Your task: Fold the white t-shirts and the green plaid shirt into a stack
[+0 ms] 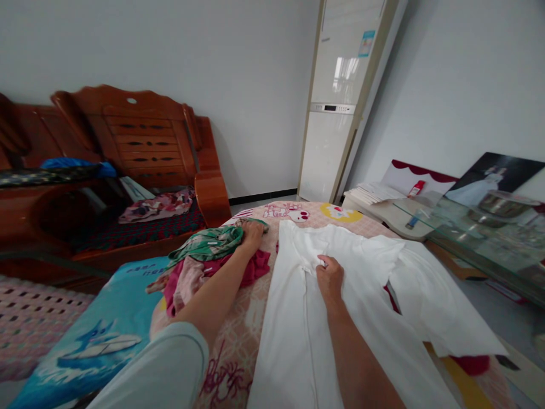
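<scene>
A white garment with a wide sleeve lies spread across the table, a long seam running down its left part. My right hand is closed on the fabric near its upper edge, pinching a fold between thumb and fingers. To the left, a crumpled pile holds a green plaid garment on top of dark pink clothing and a pale pink piece. My left hand rests at the right end of the plaid garment with its fingers curled onto the cloth; the fingertips are partly hidden.
The table has a pink patterned cover. A blue cushion with a whale picture lies at the left, before a wooden armchair. Behind stands a tall white air conditioner. A glass shelf with metal bowls is at the right.
</scene>
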Available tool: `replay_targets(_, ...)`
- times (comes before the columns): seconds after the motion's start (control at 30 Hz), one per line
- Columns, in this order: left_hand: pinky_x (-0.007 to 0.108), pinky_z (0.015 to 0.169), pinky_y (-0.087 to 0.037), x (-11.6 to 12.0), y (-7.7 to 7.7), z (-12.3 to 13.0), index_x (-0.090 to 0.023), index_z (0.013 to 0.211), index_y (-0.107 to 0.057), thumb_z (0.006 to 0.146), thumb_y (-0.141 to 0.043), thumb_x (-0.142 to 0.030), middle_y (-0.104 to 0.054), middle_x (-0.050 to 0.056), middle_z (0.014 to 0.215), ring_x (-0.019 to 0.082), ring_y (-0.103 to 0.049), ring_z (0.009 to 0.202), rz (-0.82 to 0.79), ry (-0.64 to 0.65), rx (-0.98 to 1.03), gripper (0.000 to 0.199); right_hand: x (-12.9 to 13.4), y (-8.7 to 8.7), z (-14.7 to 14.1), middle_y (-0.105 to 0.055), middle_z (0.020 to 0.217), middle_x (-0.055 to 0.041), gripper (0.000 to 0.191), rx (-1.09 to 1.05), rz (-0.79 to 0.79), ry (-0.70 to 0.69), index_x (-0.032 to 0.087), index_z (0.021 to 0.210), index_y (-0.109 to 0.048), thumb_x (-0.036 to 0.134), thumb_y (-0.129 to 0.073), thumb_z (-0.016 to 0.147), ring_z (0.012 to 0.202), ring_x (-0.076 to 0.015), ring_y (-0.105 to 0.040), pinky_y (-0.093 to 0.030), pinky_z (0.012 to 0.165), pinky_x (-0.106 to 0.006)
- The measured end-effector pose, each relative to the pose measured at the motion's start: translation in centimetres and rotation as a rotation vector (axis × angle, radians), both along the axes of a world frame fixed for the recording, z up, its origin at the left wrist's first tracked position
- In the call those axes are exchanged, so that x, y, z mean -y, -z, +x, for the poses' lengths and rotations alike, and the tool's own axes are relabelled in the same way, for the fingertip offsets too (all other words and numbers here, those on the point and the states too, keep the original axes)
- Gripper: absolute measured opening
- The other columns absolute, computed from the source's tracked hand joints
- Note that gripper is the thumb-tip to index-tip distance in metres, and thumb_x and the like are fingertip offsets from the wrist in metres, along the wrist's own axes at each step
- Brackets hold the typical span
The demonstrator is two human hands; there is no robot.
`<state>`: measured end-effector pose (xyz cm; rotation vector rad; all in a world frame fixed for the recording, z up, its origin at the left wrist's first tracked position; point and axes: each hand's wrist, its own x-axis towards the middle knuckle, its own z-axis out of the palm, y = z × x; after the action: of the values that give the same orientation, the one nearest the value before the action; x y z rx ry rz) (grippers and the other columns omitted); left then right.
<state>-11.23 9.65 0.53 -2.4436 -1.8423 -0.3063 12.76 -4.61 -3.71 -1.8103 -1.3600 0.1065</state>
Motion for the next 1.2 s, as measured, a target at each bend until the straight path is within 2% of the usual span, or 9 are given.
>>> replay_targets(0.13,0.046,0.098,-0.034,-0.7,-0.4,0.4,-0.013,0.087,-0.069,0.076,-0.053,-0.011,-0.068,0.014,0.098,0.03,-0.058,0.105,-0.008,-0.016,0.013,0.019,-0.2,0.2,0.0,-0.07,0.085,-0.0095,0.045,-0.002,0.013,0.01,0.011,0.095,-0.074,0.014,-0.044,0.062,0.069,-0.0187,-0.059,-0.046,0.072,-0.028)
replay_targets(0.23,0.038,0.099,-0.037,-0.6,-0.4,2.3,-0.015,0.1,-0.069,0.079,-0.055,-0.019,-0.067,0.012,0.109,0.028,-0.057,0.11,-0.027,-0.004,0.066,0.026,-0.4,0.4,0.0,-0.07,0.084,-0.0092,0.044,-0.002,0.028,0.021,0.012,0.093,-0.074,0.015,-0.044,0.062,0.068,-0.0187,-0.059,-0.046,0.071,-0.028)
replay_targets(0.4,0.028,0.08,-0.048,-0.9,-0.3,5.6,-0.009,0.103,-0.068,0.084,-0.054,-0.034,-0.07,0.016,0.1,0.026,-0.064,0.099,-0.221,-0.178,0.206,0.035,-0.5,0.8,0.0,-0.07,0.082,-0.009,0.043,-0.005,0.054,0.01,0.012,0.092,-0.074,0.015,-0.044,0.062,0.067,-0.0186,-0.058,-0.045,0.069,-0.028)
replay_targets(0.53,0.026,0.074,-0.049,-1.2,-0.7,6.8,-0.011,0.101,-0.068,0.077,-0.063,-0.036,-0.071,0.014,0.093,0.025,-0.067,0.092,-0.284,-0.196,0.223,0.035,-0.5,1.0,0.1,-0.069,0.081,-0.0084,0.042,0.014,0.086,0.023,0.012,0.091,-0.074,0.013,-0.044,0.062,0.065,-0.0178,-0.057,-0.045,0.068,-0.028)
replay_targets(0.73,0.029,0.086,-0.045,0.9,-0.3,7.5,-0.012,0.127,-0.049,0.096,-0.037,-0.028,-0.065,0.017,0.115,0.024,-0.062,0.107,-0.155,-0.207,0.261,0.038,-0.4,0.8,-0.1,-0.067,0.085,-0.0083,0.041,0.051,0.193,0.019,0.014,0.09,-0.072,0.006,-0.04,0.067,0.079,-0.0188,-0.06,-0.046,0.073,-0.027)
replay_targets(0.83,0.032,0.084,-0.046,1.9,0.5,7.1,-0.015,0.13,-0.045,0.096,-0.036,-0.026,-0.066,0.015,0.109,0.026,-0.063,0.099,-0.131,-0.169,0.244,0.037,-0.2,0.5,-0.5,-0.065,0.091,-0.0083,0.042,0.126,0.087,0.019,0.016,0.095,-0.071,0.001,-0.04,0.071,0.085,-0.0177,-0.059,-0.044,0.074,-0.025)
replay_targets(0.93,0.035,0.084,-0.047,2.0,0.7,6.6,-0.015,0.133,-0.043,0.093,-0.037,-0.017,-0.061,0.016,0.118,0.027,-0.061,0.102,-0.037,-0.139,0.228,0.041,0.0,0.3,-0.9,-0.063,0.093,-0.0072,0.041,0.194,-0.04,0.048,0.018,0.098,-0.07,0.0,-0.042,0.075,0.085,-0.0163,-0.058,-0.042,0.073,-0.023)
replay_targets(1.07,0.036,0.098,-0.041,2.1,0.7,6.7,-0.015,0.129,-0.05,0.09,-0.036,-0.01,-0.055,0.015,0.126,0.026,-0.051,0.115,0.156,0.071,0.275,0.042,0.0,0.1,-0.8,-0.062,0.096,-0.0079,0.04,0.201,-0.044,0.053,0.018,0.103,-0.069,0.003,-0.044,0.076,0.087,-0.0175,-0.057,-0.041,0.074,-0.024)
replay_targets(1.2,0.034,0.1,-0.041,3.0,2.4,7.4,-0.014,0.116,-0.059,0.09,-0.043,-0.018,-0.059,0.012,0.12,0.023,-0.053,0.114,0.03,0.226,0.26,0.03,-0.2,0.1,-0.5,-0.064,0.096,-0.0107,0.038,0.115,0.019,0.056,0.014,0.105,-0.069,0.009,-0.043,0.078,0.09,-0.0201,-0.058,-0.043,0.08,-0.027)
